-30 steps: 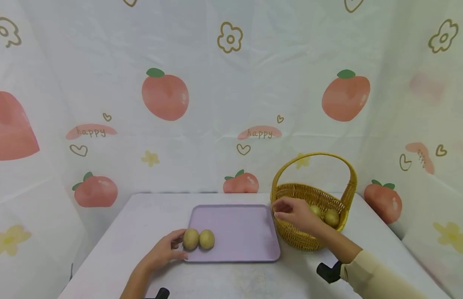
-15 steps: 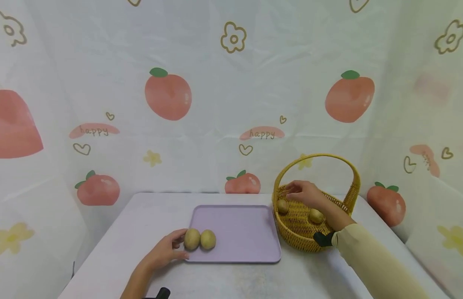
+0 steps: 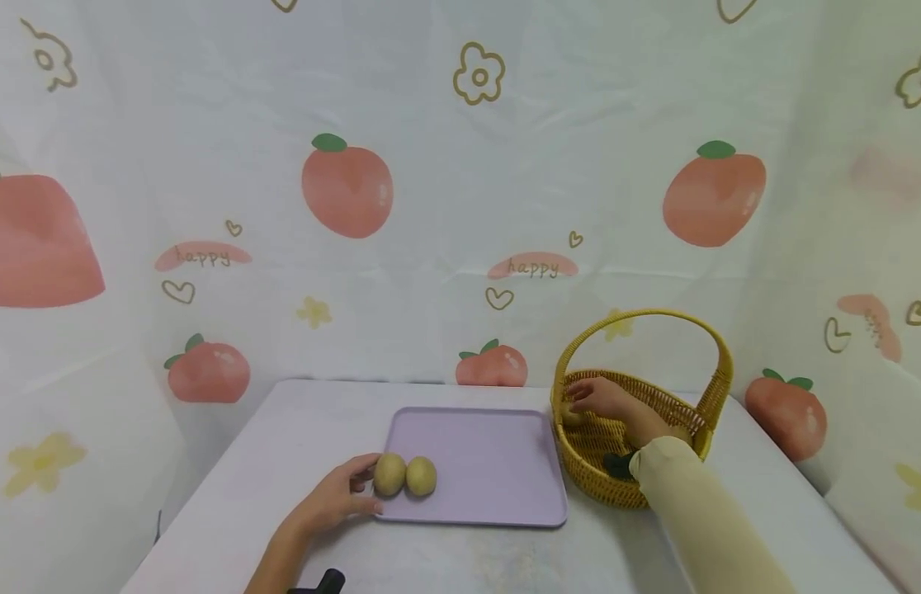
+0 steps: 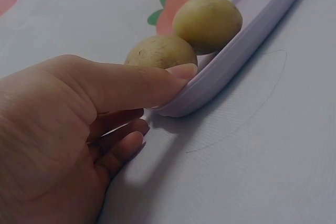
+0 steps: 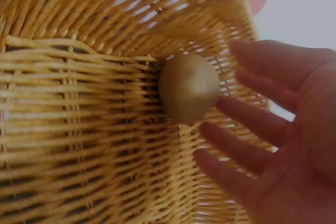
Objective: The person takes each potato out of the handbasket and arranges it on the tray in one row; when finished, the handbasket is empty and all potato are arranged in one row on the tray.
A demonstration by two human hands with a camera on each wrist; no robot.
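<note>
A pale backdrop [image 3: 431, 318] printed with peaches, hearts and flowers hangs behind the white surface [image 3: 498, 557], which carries a woven basket [image 3: 609, 492] with a tall handle on the right and, just beside it, a lilac tray [image 3: 490, 470]. The left hand [image 3: 334, 499] is at the tray's left end, its thumb straight on the rim and its other fingers loosely bent; a light touch there should be enough to keep the tray from sliding. The right hand [image 3: 602, 398] reaches inside the basket, its grip spread and holding nothing, just beside a potato [image 5: 189, 87] in the corner by the wall; whether a fingertip touches it, I cannot tell. The step in hand looks like taking hold of this potato: best to set the thumb and fingers on opposite sides, close gently, and ease it off the wall before lifting, since the round skin could roll. It looks tan, smooth and faintly shiny, though dim in the right wrist view. Another potato [image 3: 682, 434] seems to show partly behind the arm. On the tray, two yellowish-brown potatoes [image 3: 389, 474] lie close together at the left end, plump and oval.
</note>
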